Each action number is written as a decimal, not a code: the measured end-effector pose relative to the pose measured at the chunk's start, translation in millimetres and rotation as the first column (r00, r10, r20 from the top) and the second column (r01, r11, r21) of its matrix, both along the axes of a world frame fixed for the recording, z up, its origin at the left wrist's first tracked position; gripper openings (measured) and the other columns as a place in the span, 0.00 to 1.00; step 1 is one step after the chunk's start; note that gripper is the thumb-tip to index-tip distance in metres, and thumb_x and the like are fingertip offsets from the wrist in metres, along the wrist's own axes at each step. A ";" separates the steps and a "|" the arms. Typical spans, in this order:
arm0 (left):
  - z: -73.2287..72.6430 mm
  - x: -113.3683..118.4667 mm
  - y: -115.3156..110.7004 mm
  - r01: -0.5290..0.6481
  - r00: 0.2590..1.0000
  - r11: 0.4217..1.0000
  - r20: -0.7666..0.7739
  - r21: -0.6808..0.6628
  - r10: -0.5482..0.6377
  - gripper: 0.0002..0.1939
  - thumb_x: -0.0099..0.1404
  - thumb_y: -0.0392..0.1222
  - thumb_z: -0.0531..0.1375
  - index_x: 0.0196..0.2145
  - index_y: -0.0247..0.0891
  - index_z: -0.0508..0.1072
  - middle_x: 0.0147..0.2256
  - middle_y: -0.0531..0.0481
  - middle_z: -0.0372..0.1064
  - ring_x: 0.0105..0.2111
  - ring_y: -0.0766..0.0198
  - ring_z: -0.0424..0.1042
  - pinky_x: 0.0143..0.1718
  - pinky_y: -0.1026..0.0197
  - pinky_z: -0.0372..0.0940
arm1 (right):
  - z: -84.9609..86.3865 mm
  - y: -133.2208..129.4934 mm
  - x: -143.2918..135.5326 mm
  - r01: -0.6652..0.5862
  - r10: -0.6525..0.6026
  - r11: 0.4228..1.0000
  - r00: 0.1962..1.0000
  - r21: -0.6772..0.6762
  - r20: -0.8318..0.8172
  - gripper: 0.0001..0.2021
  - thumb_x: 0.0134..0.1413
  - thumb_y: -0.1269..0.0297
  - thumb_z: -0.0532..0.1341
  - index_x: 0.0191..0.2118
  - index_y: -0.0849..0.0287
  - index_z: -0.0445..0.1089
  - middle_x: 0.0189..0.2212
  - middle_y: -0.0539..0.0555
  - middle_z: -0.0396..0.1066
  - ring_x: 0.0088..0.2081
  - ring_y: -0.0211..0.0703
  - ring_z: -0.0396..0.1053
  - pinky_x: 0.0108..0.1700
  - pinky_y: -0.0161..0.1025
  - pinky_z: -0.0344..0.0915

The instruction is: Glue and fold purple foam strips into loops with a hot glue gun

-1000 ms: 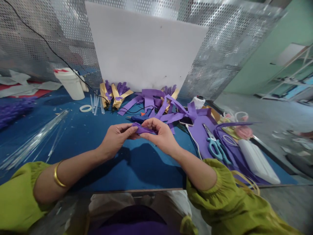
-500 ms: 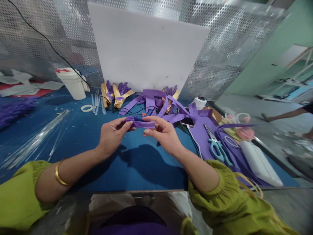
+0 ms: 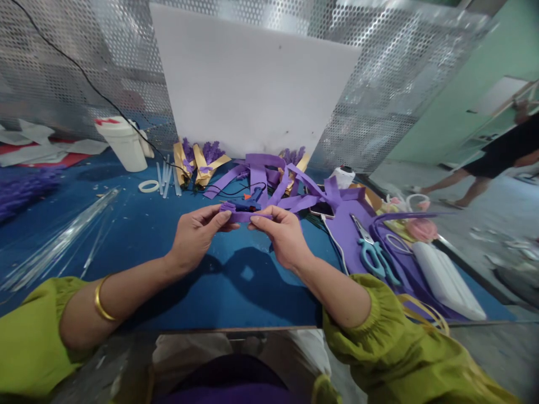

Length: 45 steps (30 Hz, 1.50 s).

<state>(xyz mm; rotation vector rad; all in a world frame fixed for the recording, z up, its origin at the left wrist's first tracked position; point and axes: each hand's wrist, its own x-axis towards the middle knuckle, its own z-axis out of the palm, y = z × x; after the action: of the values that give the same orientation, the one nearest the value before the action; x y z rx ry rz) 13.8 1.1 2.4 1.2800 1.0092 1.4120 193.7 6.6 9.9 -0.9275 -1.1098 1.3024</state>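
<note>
Between my two hands stretches a purple strip (image 3: 243, 216), held above the blue tabletop. Its left end is gathered in folds, and my left hand (image 3: 197, 230) pinches it there between thumb and fingers. My right hand (image 3: 281, 231) is closed on the flatter right part of the same strip, thumb in front. Just behind the strip lies a blue glue gun (image 3: 248, 203) with an orange part, its lower side hidden by the strip and my fingers. More purple strips (image 3: 263, 163) lie loosely looped behind it.
Scissors (image 3: 373, 252) with teal handles lie on purple sheet material at the right, near a white packet (image 3: 448, 280). Small wrapped purple flower bunches (image 3: 206, 163) stand at the back. Glue sticks (image 3: 166, 178), a tape ring (image 3: 149, 186) and a white cup (image 3: 125, 143) are at left. Another person (image 3: 497, 160) stands far right.
My right hand has closed in on the strip, which is now pulled straighter between my hands. More of the glue gun shows behind it. The person at far right has come further into view.
</note>
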 end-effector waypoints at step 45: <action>-4.1 8.8 -10.0 0.210 0.972 0.971 -0.081 -0.112 -0.220 0.24 0.54 0.51 0.72 0.46 0.37 0.81 0.44 0.45 0.80 0.44 0.53 0.77 0.51 0.54 0.71 | -12.6 -6.4 -3.0 -0.067 -0.181 0.884 0.862 0.462 0.472 0.15 0.52 0.73 0.63 0.43 0.50 0.80 0.37 0.52 0.71 0.38 0.42 0.68 0.42 0.40 0.66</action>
<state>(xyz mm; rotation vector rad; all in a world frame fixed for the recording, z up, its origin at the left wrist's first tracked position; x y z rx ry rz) 22.7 -8.9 -1.7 1.3455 0.9600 1.1307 190.7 0.2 -2.7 -0.9436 -1.6998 0.6851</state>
